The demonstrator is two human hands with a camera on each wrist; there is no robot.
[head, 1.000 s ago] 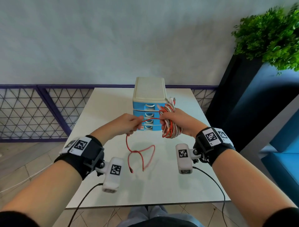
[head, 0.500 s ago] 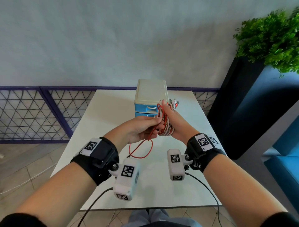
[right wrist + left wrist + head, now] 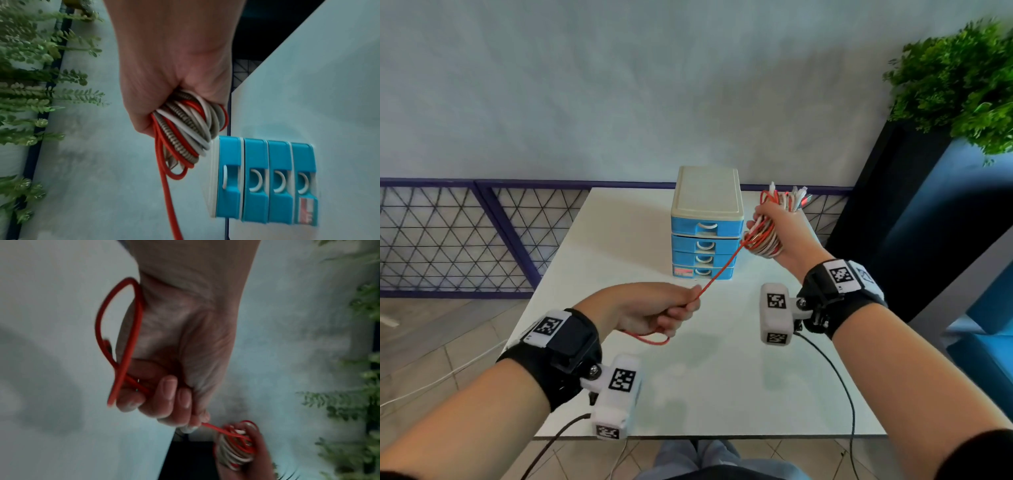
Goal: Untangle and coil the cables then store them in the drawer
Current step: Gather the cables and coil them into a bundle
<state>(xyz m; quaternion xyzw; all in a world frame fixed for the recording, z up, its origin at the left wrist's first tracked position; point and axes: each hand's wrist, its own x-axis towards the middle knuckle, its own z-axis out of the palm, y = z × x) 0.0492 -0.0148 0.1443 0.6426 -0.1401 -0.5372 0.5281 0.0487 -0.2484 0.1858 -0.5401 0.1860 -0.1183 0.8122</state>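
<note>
My right hand [image 3: 774,222] grips a coiled bundle of red, white and braided grey cables [image 3: 763,241], raised to the right of the drawer unit; several plug ends [image 3: 789,198] stick up above the fist. From the bundle a taut red cable [image 3: 722,270] runs down-left to my left hand [image 3: 657,308], which grips it in a fist above the table. A short red loop [image 3: 650,339] hangs below that hand. In the left wrist view the red cable [image 3: 121,340] loops beside the palm. The right wrist view shows the coil [image 3: 185,128] in my fist.
A small blue drawer unit [image 3: 705,236] with a cream top and its drawers closed stands at the middle back of the white table [image 3: 688,394]. A dark planter with a green plant [image 3: 959,89] is at the right. A purple lattice fence [image 3: 448,236] runs behind.
My hands have drawn apart: the left pulled toward me and down, the right lifted up and right with the coil. The red cable now stretches taut between them.
</note>
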